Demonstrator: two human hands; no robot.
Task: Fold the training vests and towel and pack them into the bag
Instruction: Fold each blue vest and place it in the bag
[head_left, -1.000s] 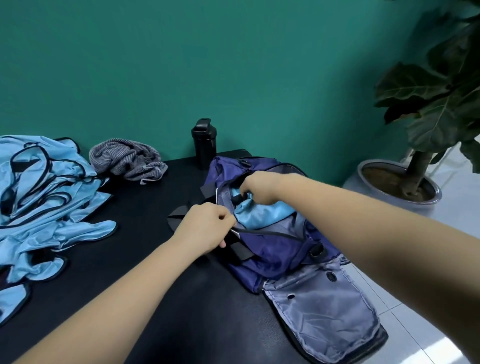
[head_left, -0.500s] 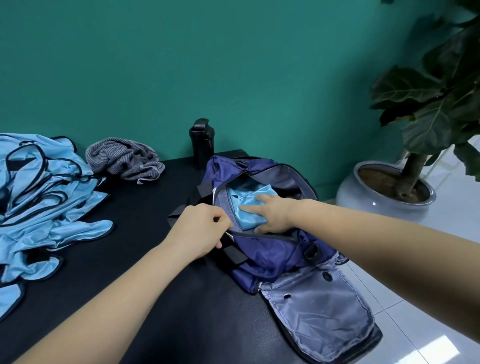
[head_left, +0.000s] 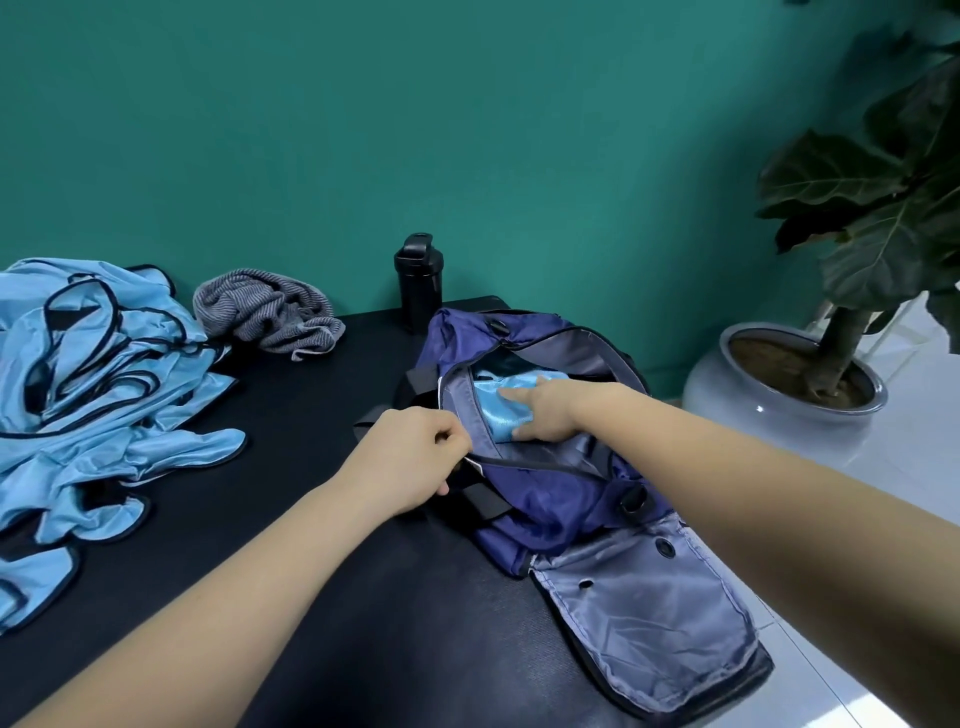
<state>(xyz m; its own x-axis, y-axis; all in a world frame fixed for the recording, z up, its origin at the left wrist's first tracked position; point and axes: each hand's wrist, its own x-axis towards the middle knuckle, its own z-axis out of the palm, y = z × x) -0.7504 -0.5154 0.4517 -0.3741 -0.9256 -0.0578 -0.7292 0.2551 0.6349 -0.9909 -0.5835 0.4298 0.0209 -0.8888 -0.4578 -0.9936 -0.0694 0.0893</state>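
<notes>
The folded light-blue mesh vest (head_left: 503, 415) lies inside the open mouth of the navy-blue fabric bag (head_left: 540, 509), at the right of the black table (head_left: 322, 519). The bag's long axis runs from the far edge towards the near right, where its grey-lined flap hangs open over the table edge.

The right hand (head_left: 550, 410) comes in from the near right. Its fingers are straight and lie flat on the vest, pressing it down into the opening and gripping nothing. The left hand (head_left: 410, 457) is just beside the near-left rim, its fingers curled and pinching the bag's edge, which holds the mouth wide.

What comes next is probably another vest. The heap of loose light-blue vests with dark trim (head_left: 104, 395) lies well to the left of both hands, unfolded, and the left hand is the nearer one. The crumpled grey striped towel (head_left: 265, 314) sits beyond it, near the wall. A black lidded bottle (head_left: 418, 283) stands just behind the bag, and a large-leaved plant in a pale grey pot (head_left: 737, 395) stands on the floor to the right.
</notes>
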